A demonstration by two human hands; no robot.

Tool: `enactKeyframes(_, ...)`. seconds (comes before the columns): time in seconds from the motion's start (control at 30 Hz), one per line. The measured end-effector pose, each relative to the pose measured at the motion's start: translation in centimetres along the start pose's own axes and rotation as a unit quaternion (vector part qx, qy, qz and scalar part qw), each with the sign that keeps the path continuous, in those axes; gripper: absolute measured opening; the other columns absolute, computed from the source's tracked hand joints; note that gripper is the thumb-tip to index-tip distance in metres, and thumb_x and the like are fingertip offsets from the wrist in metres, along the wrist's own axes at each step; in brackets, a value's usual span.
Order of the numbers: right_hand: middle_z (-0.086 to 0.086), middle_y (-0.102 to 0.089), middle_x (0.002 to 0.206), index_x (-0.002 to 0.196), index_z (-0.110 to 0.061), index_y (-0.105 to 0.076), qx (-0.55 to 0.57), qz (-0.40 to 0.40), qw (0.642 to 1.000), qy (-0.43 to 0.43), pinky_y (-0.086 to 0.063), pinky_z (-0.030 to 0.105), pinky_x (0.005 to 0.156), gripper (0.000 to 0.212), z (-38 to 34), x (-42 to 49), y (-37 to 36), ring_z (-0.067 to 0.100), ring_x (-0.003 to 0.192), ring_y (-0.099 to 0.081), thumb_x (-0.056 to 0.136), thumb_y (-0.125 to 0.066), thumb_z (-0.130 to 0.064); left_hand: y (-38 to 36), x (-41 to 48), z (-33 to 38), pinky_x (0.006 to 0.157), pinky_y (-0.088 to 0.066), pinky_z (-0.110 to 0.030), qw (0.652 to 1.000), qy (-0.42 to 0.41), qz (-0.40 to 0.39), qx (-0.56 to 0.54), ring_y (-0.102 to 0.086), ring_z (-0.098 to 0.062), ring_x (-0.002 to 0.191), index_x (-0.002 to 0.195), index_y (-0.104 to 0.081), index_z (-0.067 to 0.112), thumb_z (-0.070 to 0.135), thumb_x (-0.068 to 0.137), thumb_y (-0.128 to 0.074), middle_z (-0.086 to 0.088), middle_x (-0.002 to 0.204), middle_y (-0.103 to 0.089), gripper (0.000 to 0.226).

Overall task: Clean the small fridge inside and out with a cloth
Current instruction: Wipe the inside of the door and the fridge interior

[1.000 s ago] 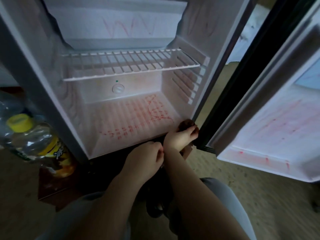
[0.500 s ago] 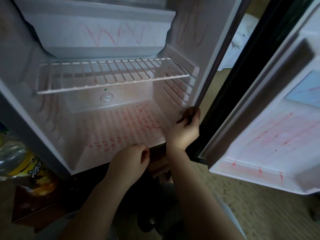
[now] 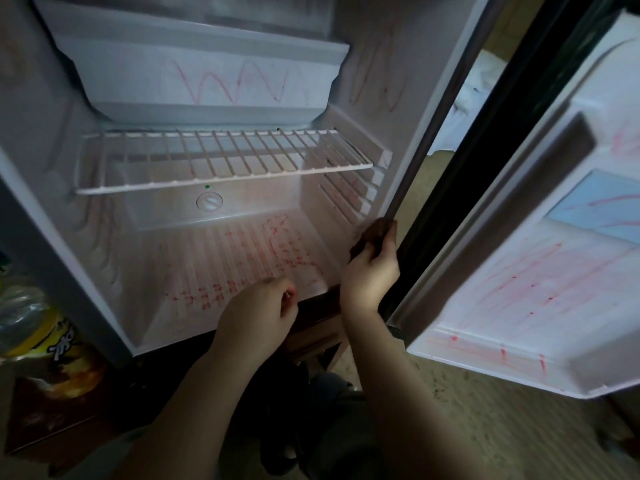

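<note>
Lower fridge cavity free under wire shelf (shelf caps headroom); door swung wide right.

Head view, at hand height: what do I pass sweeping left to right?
In order: plastic bottle with yellow label → left hand, fingers curled → right hand, gripping the brown cloth → open fridge door, its inner face streaked red.

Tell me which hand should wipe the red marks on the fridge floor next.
Right, probably. The right hand grips the dark cloth at the right front edge of the fridge, just beside the red marks on its floor. The left hand is nearer them, but curled with no cloth visible.
</note>
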State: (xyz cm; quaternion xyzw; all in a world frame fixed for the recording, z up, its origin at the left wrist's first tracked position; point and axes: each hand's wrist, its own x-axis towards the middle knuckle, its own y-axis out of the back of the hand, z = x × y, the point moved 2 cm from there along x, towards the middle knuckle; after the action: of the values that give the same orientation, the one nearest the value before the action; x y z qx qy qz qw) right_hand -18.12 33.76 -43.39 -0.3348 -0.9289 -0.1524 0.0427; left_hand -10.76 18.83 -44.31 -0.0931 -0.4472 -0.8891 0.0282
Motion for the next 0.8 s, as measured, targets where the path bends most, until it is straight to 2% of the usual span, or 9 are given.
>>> enactKeyframes(0.13, 0.009, -0.062, 0.125, 0.149, -0.020, -0.031, 0.005, -0.001, 0.998, 0.064, -0.044, 0.026, 0.099, 0.053, -3.7, 1.4, 1.3, 0.022, 0.115, -0.058, 0.099, -0.043, -0.007, 1.1, -0.2, 1.4, 0.068, -0.054, -0.026, 0.998, -0.015, 0.034, -0.046, -0.060, -0.005, 0.075, 0.101, -0.067, 0.020, 0.025, 0.091, -0.058, 0.009, 0.089, -0.066, 0.015)
enactKeyframes(0.23, 0.008, -0.060, 0.129, 0.150, -0.019, -0.029, 0.014, 0.010, 0.998, 0.062, -0.038, 0.017, 0.094, 0.057, -5.8, 2.0, 1.0, 0.021, 0.119, -0.055, 0.098, -0.040, -0.001, 2.4, 0.0, 3.7, 0.066, -0.051, -0.022, 0.996, -0.041, 0.053, -0.066, -0.059, -0.002, 0.074, 0.101, -0.067, 0.027, 0.027, 0.091, -0.058, 0.013, 0.089, -0.066, 0.013)
enactKeyframes(0.37, 0.010, -0.050, 0.142, 0.152, -0.018, -0.025, 0.019, 0.027, 0.996, 0.081, -0.035, 0.028, 0.109, 0.062, -8.2, 2.2, 0.7, 0.025, 0.129, -0.048, 0.094, -0.036, 0.004, 4.6, 0.9, 5.7, 0.069, -0.050, -0.024, 0.993, -0.079, 0.064, -0.055, -0.058, -0.003, 0.074, 0.101, -0.067, 0.026, 0.025, 0.089, -0.059, 0.013, 0.089, -0.065, 0.014)
enactKeyframes(0.5, 0.013, -0.051, 0.141, 0.151, -0.015, -0.027, 0.056, 0.049, 0.988, 0.137, -0.036, 0.037, 0.110, 0.064, -12.9, 3.6, 1.3, 0.026, 0.130, -0.047, 0.091, -0.037, 0.009, 7.4, 2.8, 6.9, 0.074, -0.050, -0.026, 0.992, -0.089, 0.086, -0.037, -0.060, -0.007, 0.082, 0.105, -0.065, 0.025, 0.023, 0.088, -0.059, 0.010, 0.095, -0.066, 0.018)
enactKeyframes(0.67, 0.011, -0.040, 0.150, 0.151, -0.012, -0.025, 0.052, 0.070, 0.979, 0.184, -0.033, 0.035, 0.113, 0.063, -20.0, 6.2, 2.4, 0.025, 0.138, -0.039, 0.092, -0.035, 0.008, 10.4, 6.0, 8.8, 0.072, -0.052, -0.032, 0.987, -0.104, 0.121, -0.025, -0.061, -0.012, 0.079, 0.103, -0.066, 0.022, 0.024, 0.088, -0.058, 0.007, 0.091, -0.066, 0.017)
enactKeyframes(0.8, 0.010, -0.037, 0.152, 0.151, -0.011, -0.024, 0.057, 0.073, 0.972, 0.218, -0.033, 0.036, 0.113, 0.065, -22.4, 6.4, 3.0, 0.024, 0.140, -0.035, 0.091, -0.035, 0.010, 11.2, 7.0, 9.4, 0.072, -0.051, -0.033, 0.988, -0.105, 0.114, -0.005, -0.060, -0.014, 0.080, 0.102, -0.065, 0.022, 0.025, 0.089, -0.055, 0.006, 0.091, -0.066, 0.017)
